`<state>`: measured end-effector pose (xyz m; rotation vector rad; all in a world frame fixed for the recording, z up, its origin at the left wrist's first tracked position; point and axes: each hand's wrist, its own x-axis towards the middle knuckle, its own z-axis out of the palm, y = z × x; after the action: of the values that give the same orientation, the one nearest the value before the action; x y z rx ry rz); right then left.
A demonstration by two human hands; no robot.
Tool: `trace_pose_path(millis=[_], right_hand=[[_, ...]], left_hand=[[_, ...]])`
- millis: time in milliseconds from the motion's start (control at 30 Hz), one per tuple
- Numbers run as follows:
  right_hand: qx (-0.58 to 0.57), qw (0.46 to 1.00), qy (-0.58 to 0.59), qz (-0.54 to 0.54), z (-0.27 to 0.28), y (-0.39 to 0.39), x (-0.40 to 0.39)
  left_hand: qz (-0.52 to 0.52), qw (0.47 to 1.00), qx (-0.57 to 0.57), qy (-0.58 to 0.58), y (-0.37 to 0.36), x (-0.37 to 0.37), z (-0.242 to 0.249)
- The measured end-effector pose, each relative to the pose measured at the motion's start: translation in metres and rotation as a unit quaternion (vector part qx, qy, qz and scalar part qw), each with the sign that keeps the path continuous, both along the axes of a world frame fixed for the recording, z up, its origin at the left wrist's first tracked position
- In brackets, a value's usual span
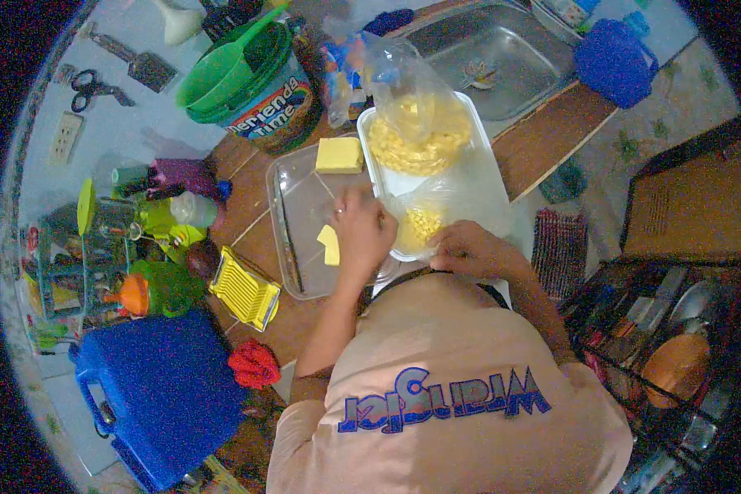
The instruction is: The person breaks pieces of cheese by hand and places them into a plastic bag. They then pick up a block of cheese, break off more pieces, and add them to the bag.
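My left hand [362, 226], wearing a ring, has its fingers curled at the left side of a clear plastic bag [422, 224] with small yellow pieces in it. The right side of that bag is pinched by my right hand [476, 249]. Under the bag lies a white tray [487, 156]. A larger clear bag of yellow pieces [420, 144] rests on the tray's far part. To the left, a yellow block [339, 156] and a smaller cut yellow piece [329, 245] lie on a clear plastic lid or shallow tray [305, 206], along with a dark thin blade-like strip [288, 230].
A yellow slicer [244, 288], a red cloth [253, 364] and a blue case-like container [160, 387] are at the left. A labelled bucket [276, 107] with a green strainer stands at the back. Behind right is a metal sink [502, 62]; utensils fill a rack [634, 329] at right.
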<state>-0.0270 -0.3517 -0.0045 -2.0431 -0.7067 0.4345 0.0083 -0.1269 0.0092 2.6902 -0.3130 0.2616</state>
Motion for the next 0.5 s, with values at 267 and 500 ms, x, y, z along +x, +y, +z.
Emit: trace_pose_path(millis=[267,500], right_hand=[[-0.122,0.980,-0.082,-0.132,0.005,0.021,0.006],[-0.236,0.964,-0.061,-0.107,0.018,0.025,0.015]], left_hand=[[-0.092,0.995,-0.021,-0.032,-0.002,-0.011,0.023],[-0.082,0.988,0.123,0.044,0.001,-0.020,0.022]])
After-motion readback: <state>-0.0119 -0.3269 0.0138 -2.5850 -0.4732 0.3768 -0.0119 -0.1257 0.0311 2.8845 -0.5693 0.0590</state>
